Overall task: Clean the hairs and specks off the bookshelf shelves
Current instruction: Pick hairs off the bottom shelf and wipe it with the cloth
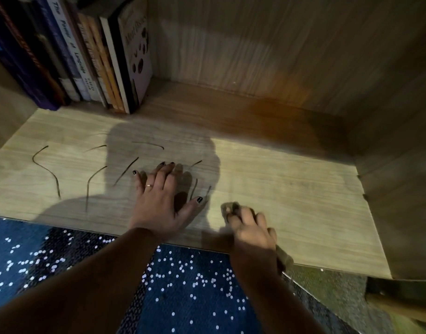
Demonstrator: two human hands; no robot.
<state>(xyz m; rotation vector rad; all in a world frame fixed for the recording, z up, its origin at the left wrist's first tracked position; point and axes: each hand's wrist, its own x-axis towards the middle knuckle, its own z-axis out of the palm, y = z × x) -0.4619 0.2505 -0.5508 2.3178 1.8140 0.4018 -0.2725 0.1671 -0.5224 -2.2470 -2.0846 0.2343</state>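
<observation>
On the wooden shelf (291,189), front half: dark curved hairs (45,165) lie scattered, most of them left of the left hand (158,201), a couple just by its thumb. Left hand rests flat, palm down, fingers spread wide, holding nothing. Right hand (253,232) sits just right of it near the front edge, fingers curled round a brownish wad (228,207), too blurred to tell cloth from brush; books (86,56) stand upright back left.
</observation>
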